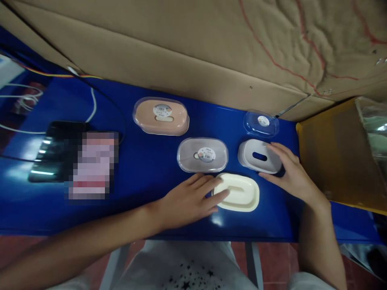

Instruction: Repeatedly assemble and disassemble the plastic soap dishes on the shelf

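**Soap-dish-style boxes: both hands at the uncovered parts**

Your work surface is the blue table (145, 161); a brown carton (326, 145) stands at its right. The peach box (145, 114), far left of the group, has its clear cover on. So does the covered grey box (189, 157), at the middle. Judging by this layout, these two sets appear complete, while two parts lie separate: the uncovered grey box (248, 158) at right and the cream tray (242, 198) at near center. A loose clear cover (253, 125) lies beyond the uncovered box.

Orientation: the uncovered box sits slot upward, its long axis running left to right, right end slightly nearer you. The tray lies hollow side up, nearly parallel.

Your right hand (290, 171) holds the uncovered box's right end, thumb at the near side, fingers at the far side. Your left hand (193, 197) is loosely spread over the tray's left end; whether its fingers grip the rim cannot be told.
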Demonstrator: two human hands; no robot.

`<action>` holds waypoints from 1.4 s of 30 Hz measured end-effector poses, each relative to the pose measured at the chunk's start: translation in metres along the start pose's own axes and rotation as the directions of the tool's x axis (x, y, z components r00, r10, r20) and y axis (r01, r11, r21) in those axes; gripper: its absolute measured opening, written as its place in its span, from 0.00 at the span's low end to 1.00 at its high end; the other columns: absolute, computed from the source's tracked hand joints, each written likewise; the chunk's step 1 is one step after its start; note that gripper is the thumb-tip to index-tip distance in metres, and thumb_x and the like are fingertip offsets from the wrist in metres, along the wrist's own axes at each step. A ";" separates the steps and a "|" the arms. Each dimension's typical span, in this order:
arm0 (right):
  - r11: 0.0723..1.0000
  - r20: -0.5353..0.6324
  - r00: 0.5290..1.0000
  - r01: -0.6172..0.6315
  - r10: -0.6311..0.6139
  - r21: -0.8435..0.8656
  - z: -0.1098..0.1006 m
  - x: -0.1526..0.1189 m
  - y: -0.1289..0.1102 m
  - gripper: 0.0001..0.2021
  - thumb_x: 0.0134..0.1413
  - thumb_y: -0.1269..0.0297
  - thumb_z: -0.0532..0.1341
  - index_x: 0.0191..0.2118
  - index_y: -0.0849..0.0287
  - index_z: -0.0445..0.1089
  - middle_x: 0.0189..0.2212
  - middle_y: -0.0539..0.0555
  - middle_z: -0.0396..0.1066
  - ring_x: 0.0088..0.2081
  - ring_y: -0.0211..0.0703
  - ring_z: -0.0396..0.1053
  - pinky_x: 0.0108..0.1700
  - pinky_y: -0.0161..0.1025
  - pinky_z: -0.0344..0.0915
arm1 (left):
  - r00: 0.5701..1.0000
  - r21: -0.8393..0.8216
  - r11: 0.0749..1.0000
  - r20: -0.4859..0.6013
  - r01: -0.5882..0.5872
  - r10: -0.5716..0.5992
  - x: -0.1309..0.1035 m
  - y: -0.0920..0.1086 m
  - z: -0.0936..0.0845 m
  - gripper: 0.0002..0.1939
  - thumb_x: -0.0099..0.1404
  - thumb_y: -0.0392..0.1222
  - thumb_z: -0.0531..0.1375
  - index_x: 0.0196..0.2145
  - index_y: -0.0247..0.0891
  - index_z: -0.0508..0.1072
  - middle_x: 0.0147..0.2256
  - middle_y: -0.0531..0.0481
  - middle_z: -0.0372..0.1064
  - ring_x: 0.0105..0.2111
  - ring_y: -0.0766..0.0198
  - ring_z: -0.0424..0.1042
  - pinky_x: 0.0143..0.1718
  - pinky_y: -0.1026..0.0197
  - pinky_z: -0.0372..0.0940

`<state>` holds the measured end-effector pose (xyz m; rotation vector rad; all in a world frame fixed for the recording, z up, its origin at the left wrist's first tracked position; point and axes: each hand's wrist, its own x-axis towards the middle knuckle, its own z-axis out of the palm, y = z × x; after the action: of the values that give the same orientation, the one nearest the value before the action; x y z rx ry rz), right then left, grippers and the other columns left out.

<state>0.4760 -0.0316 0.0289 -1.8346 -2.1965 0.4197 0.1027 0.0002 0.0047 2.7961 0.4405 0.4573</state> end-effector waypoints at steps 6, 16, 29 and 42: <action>0.982 0.014 0.998 0.064 -0.067 0.181 -0.007 -0.007 -0.018 0.42 0.59 0.49 0.74 0.73 0.47 0.56 0.69 0.63 0.63 0.70 0.65 0.63 0.70 0.63 0.65 | 0.993 0.036 0.992 0.001 0.118 -0.118 0.003 -0.010 0.000 0.36 0.74 0.51 0.67 0.73 0.39 0.60 0.69 0.31 0.63 0.66 0.40 0.68 0.66 0.40 0.65; 0.993 0.267 0.956 0.115 -0.118 0.030 0.000 -0.032 -0.073 0.45 0.60 0.45 0.72 0.76 0.45 0.51 0.66 0.64 0.61 0.66 0.67 0.67 0.62 0.63 0.73 | 0.986 -0.052 0.985 0.019 0.165 -0.164 0.005 -0.003 0.007 0.42 0.76 0.55 0.64 0.77 0.39 0.53 0.70 0.31 0.63 0.66 0.41 0.70 0.66 0.40 0.62; 0.957 0.190 0.961 0.232 -0.198 -0.172 0.019 -0.028 -0.095 0.44 0.67 0.42 0.65 0.78 0.53 0.47 0.62 0.71 0.64 0.57 0.70 0.70 0.56 0.65 0.73 | 0.989 -0.084 0.985 -0.001 0.150 -0.150 0.005 -0.008 0.008 0.29 0.77 0.52 0.63 0.70 0.41 0.66 0.72 0.29 0.59 0.69 0.40 0.66 0.69 0.36 0.59; 0.908 0.141 0.962 0.269 -0.235 -0.321 0.023 -0.026 -0.100 0.44 0.69 0.42 0.62 0.81 0.51 0.44 0.68 0.70 0.67 0.58 0.71 0.73 0.53 0.63 0.71 | 0.992 0.009 0.992 -0.007 0.125 -0.125 0.004 -0.012 0.001 0.27 0.78 0.46 0.60 0.70 0.37 0.64 0.72 0.27 0.59 0.68 0.41 0.68 0.66 0.39 0.66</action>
<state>0.3810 -0.0756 0.0443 -1.6736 -2.6703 0.0838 0.1032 0.0126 0.0008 2.7558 0.6166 0.4368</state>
